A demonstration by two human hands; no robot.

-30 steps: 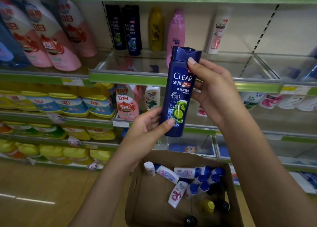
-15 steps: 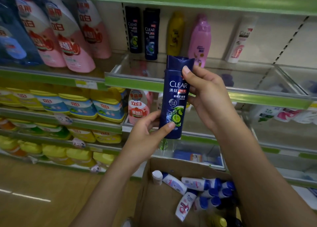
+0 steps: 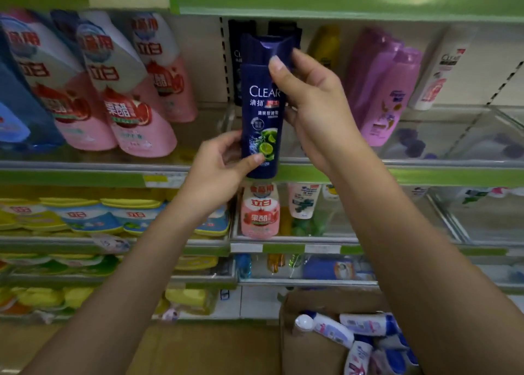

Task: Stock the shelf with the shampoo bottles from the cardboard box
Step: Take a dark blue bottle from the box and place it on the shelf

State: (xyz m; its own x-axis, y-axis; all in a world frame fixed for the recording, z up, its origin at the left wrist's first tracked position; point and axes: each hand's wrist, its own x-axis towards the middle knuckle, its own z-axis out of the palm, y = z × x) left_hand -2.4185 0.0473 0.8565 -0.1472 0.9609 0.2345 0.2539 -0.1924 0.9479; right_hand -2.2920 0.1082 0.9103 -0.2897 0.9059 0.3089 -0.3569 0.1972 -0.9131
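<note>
A dark blue CLEAR shampoo bottle (image 3: 262, 119) stands upright in the air in front of the shelf (image 3: 425, 163), its base level with the shelf's front rail. My left hand (image 3: 224, 167) pinches its bottom. My right hand (image 3: 309, 102) grips its upper half and cap from the right. Directly behind it, two dark bottles (image 3: 241, 29) stand at the back of the shelf, mostly hidden. The cardboard box (image 3: 306, 346) sits at the lower right with several white-and-blue bottles (image 3: 365, 325) lying in it.
On the same shelf stand a yellow bottle (image 3: 324, 46), purple bottles (image 3: 382, 88) and a white bottle (image 3: 442, 71) to the right. Pink refill pouches (image 3: 127, 91) fill the shelf section to the left. Clear dividers (image 3: 465, 131) split the shelf. Lower shelves hold more packs.
Both hands have lifted the blue bottle up toward the shelf with the dark bottles. The view has tilted upward, so the box now shows only at the bottom right.
</note>
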